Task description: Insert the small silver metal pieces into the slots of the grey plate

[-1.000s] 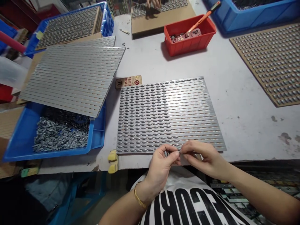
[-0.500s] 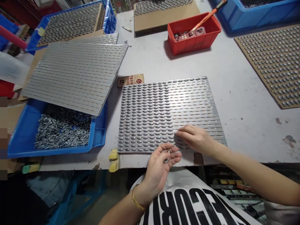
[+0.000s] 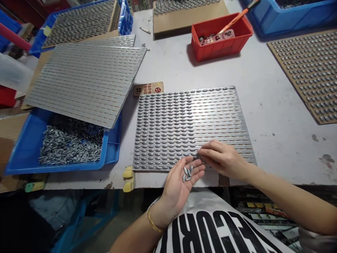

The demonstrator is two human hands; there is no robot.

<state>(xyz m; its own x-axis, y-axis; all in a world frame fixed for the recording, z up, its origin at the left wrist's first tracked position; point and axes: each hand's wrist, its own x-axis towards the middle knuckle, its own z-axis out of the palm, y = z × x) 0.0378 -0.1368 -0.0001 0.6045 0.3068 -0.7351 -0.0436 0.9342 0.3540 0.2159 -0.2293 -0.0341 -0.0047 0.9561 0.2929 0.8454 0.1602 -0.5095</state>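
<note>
At the counter's far left, a blue plastic crate (image 3: pixel 113 147) holds a heap of loose silver metal pieces (image 3: pixel 71 144), and a grooved metal sheet (image 3: pixel 84 84) lies tilted with its lower edge over the crate. Beyond that sheet, another blue crate (image 3: pixel 123 21) holds a studded board near the far edge. Yellow foam pads (image 3: pixel 128 177) sit at the counter's near edge, just right of the crate, and a small printed label (image 3: pixel 148 89) lies beside the upper left corner of a second grooved metal sheet (image 3: pixel 189 123), which lies flat near that edge. Silver pieces fill its rows densely on the left, while glare hides the rows toward the right. The left hand (image 3: pixel 179 191), wearing a gold bangle (image 3: pixel 154 223), lies open and palm up just below the sheet's near edge, with several silver pieces (image 3: pixel 187 173) resting loose on the palm. The right hand (image 3: pixel 223 158) reaches over the sheet's lower right area, its fingertips (image 3: pixel 201 151) bunched at the low rows; whether they pinch a piece is too small to tell. Farther up, a red plastic crate (image 3: pixel 221 38) holds an orange-handled tool (image 3: pixel 237 15), and a studded cardboard board (image 3: pixel 302 73) lies at the counter's right edge below a third blue crate (image 3: pixel 297 14).
</note>
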